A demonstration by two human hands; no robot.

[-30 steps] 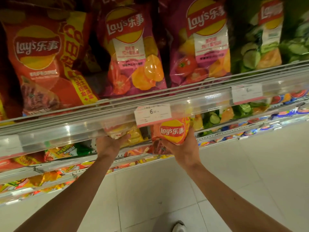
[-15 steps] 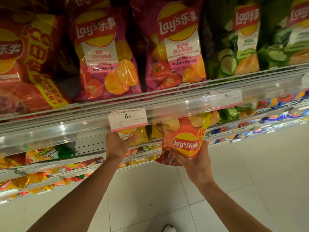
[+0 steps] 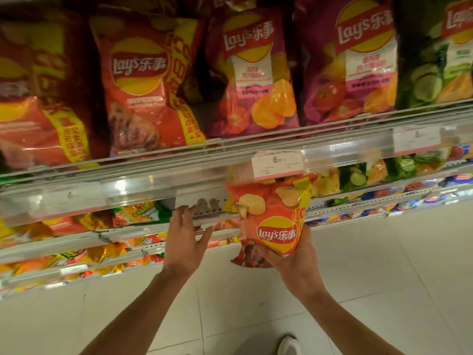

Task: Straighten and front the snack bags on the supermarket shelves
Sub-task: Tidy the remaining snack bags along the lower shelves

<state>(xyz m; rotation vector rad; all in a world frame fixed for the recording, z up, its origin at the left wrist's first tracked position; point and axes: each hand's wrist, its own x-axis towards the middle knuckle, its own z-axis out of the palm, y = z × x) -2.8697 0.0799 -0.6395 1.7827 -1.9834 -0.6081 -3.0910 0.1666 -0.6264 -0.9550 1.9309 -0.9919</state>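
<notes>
Head view: the right hand [image 3: 294, 262] grips the lower end of a small, crinkly orange foil Lay's snack bag [image 3: 271, 216], holding it upright just below the clear plastic shelf rail [image 3: 163, 180]. The left hand [image 3: 185, 234], fingers spread and empty, hovers beside the bag near the perforated metal shelf edge [image 3: 332, 206].

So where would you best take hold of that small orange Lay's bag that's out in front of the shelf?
Probably low down, from underneath, as the right hand does now: fingers curled round the bottom of the small orange Lay's bag. The bag stands upright, logo forward, its top tucked just under the price rail, so that end is crowded. A low grip also leaves the face unhidden.
</notes>
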